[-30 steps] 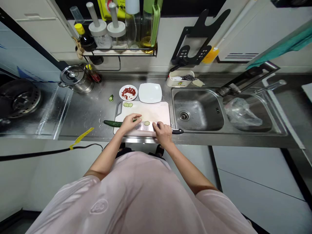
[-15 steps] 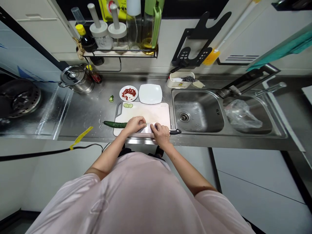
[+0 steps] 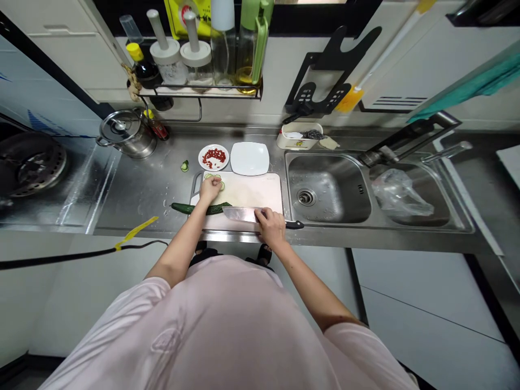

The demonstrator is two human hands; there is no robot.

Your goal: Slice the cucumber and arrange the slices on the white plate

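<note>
My left grip [image 3: 210, 189] hides most of the cucumber slices [image 3: 220, 185], so I can't count them. My right grip [image 3: 271, 227] covers the middle of the knife [image 3: 239, 214]. The bottles [image 3: 222, 49] run off the top edge, and the red bits [image 3: 213, 157] on the small plate [image 3: 202, 162] are too small to tell.

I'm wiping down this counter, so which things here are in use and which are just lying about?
In use: left hand on the cucumber slices, right hand holding the kitchen knife, cucumber, cutting board.

Lying about: white plate, steel pot, plastic bag.
</note>
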